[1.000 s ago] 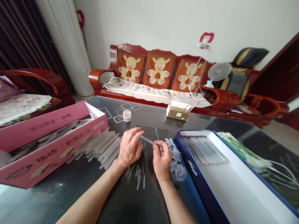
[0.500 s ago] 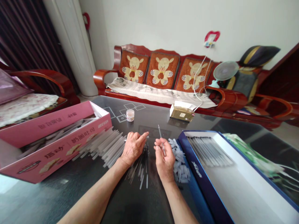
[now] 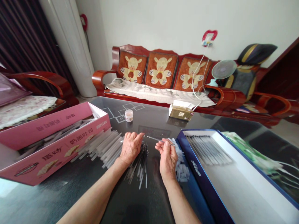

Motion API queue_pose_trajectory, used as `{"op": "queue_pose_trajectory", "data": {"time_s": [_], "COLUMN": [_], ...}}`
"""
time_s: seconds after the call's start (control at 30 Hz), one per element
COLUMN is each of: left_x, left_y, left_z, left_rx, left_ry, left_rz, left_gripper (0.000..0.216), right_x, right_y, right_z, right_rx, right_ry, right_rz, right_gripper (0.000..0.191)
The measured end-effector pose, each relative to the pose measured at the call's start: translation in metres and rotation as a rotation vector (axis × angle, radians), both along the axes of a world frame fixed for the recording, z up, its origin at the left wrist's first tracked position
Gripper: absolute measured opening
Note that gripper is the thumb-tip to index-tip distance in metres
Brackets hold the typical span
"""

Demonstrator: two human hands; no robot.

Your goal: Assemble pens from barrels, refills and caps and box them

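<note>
My left hand (image 3: 130,147) rests fingers-curled on the dark table, holding a clear pen barrel whose end pokes out toward the heap of clear barrels (image 3: 105,146) on its left. My right hand (image 3: 167,155) pinches a thin pen refill (image 3: 154,138), which lies nearly level with its tip pointing left at my left fingertips. Between and below the hands lies a loose pile of dark refills (image 3: 140,163). A heap of small clear caps (image 3: 181,161) sits just right of my right hand.
A pink carton (image 3: 46,143) with more barrels stands at the left. A blue-edged white box (image 3: 233,183) holding several finished pens is at the right. Farther back on the table are a small white jar (image 3: 128,115) and a tissue box (image 3: 180,111). A wooden sofa lies beyond.
The refill in my right hand has tipped from upright to nearly level, pointing left. My left hand lowered onto the table and curled its forefinger in.
</note>
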State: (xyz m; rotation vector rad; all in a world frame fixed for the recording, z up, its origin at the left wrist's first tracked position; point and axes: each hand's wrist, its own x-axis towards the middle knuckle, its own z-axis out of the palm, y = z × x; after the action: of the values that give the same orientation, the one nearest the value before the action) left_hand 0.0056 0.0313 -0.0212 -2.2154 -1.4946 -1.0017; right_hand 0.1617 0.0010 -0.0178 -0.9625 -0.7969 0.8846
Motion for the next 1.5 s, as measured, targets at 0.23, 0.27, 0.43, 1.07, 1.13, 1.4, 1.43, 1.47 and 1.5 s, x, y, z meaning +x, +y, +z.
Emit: {"op": "queue_pose_trajectory", "data": {"time_s": [0.23, 0.27, 0.43, 1.07, 1.13, 1.4, 1.43, 1.47, 1.5], "left_x": [0.002, 0.002, 0.002, 0.013, 0.013, 0.009, 0.008, 0.008, 0.008], "left_y": [-0.003, -0.003, -0.007, -0.019, -0.019, -0.012, -0.011, -0.01, -0.01], "left_z": [0.004, 0.004, 0.007, 0.005, 0.005, -0.002, -0.003, -0.003, -0.004], "left_rx": [-0.057, -0.063, -0.095, -0.067, -0.074, -0.03, -0.029, -0.033, -0.038], "left_ry": [0.004, 0.002, -0.011, -0.009, -0.007, -0.007, -0.006, -0.008, -0.012], "left_rz": [-0.118, -0.149, -0.297, -0.315, -0.337, -0.208, -0.191, -0.177, -0.165], "left_gripper": [0.028, 0.029, 0.032, 0.033, 0.036, 0.035, 0.035, 0.034, 0.033], "right_x": [0.001, 0.002, 0.003, -0.007, -0.009, -0.008, -0.005, -0.001, 0.004], "right_y": [0.002, 0.002, 0.003, 0.001, -0.002, -0.012, -0.012, -0.011, -0.011], "right_z": [-0.006, -0.006, -0.004, -0.006, -0.006, 0.004, 0.008, 0.012, 0.017], "right_rx": [-0.011, -0.016, -0.031, -0.136, -0.14, 0.13, 0.147, 0.151, 0.147], "right_ry": [-0.026, -0.026, 0.006, 0.097, -0.014, -0.589, -0.601, -0.617, -0.641], "right_rz": [0.033, 0.039, 0.08, 0.098, 0.106, 0.028, 0.026, 0.021, 0.011], "right_gripper": [0.034, 0.034, 0.031, 0.028, 0.027, 0.022, 0.021, 0.021, 0.02]}}
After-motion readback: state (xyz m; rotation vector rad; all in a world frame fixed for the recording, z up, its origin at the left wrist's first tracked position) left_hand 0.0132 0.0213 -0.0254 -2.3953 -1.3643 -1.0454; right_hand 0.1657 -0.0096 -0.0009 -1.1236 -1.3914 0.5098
